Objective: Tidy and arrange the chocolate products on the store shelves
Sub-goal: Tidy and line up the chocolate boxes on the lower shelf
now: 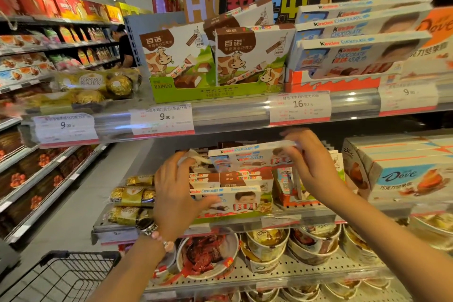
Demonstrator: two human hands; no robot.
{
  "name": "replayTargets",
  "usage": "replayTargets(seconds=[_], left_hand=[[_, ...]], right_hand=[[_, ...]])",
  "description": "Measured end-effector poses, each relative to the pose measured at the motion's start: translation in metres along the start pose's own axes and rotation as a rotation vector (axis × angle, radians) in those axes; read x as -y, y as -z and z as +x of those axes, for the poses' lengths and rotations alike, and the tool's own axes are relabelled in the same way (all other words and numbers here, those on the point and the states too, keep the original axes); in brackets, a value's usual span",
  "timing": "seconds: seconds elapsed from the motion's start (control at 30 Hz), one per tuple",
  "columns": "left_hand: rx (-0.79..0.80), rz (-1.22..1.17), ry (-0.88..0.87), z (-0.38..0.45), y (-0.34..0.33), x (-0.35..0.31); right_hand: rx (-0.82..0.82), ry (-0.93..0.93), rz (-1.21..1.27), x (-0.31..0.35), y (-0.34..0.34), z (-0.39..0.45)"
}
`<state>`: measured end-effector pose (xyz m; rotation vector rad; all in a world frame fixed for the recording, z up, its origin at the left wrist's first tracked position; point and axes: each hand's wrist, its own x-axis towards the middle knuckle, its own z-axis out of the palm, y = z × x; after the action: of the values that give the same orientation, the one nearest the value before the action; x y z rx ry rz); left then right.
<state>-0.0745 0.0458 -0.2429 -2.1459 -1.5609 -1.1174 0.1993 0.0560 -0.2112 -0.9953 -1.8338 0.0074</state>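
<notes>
Steel shelves point(235, 115) stacked in tiers, price tags point(299, 107) clipped along the top rail. On top: cow-print chocolate boxes point(250, 56) upright in a green tray point(215, 93), white chocolate boxes point(355, 54) stacked beside them to the right, gold-foil chocolate balls point(98, 83) to the left. On the middle shelf: blue and white boxes point(404, 174) at far right, gold-wrapped packs point(132, 196) at left, a jumble of small boxes between. Below: round tubs point(267, 247) in a row. Black wire cart point(66, 274) at bottom left. Lifted above the jumble, tilted: one flat white box point(250, 157), pinched at its right end by the right hand point(311, 164). Lower down: left hand point(176, 193), wearing a bead bracelet point(161, 240), fingers curled around the left end of another white box point(232, 198) at the front edge.
</notes>
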Motion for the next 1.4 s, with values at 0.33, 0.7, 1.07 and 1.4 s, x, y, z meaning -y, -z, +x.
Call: replayTargets(seconds=[0.33,0.7,1.07,1.4], left_hand=[[0.068,0.138,-0.180,-0.002,-0.014,0.000],[0.356,0.152,-0.123,0.011,0.005,-0.016],[0.295,-0.097,-0.084,0.017,0.040,-0.036],[0.317,-0.177,-0.363,0.028,0.031,-0.087]], right_hand=[[-0.273,0.021,-0.081,0.015,0.028,-0.034],[-0.246,-0.056,-0.129,0.015,0.036,-0.051],[-0.256,-0.184,-0.062,0.010,0.049,-0.051],[-0.148,-0.184,-0.009,-0.017,0.077,-0.050]])
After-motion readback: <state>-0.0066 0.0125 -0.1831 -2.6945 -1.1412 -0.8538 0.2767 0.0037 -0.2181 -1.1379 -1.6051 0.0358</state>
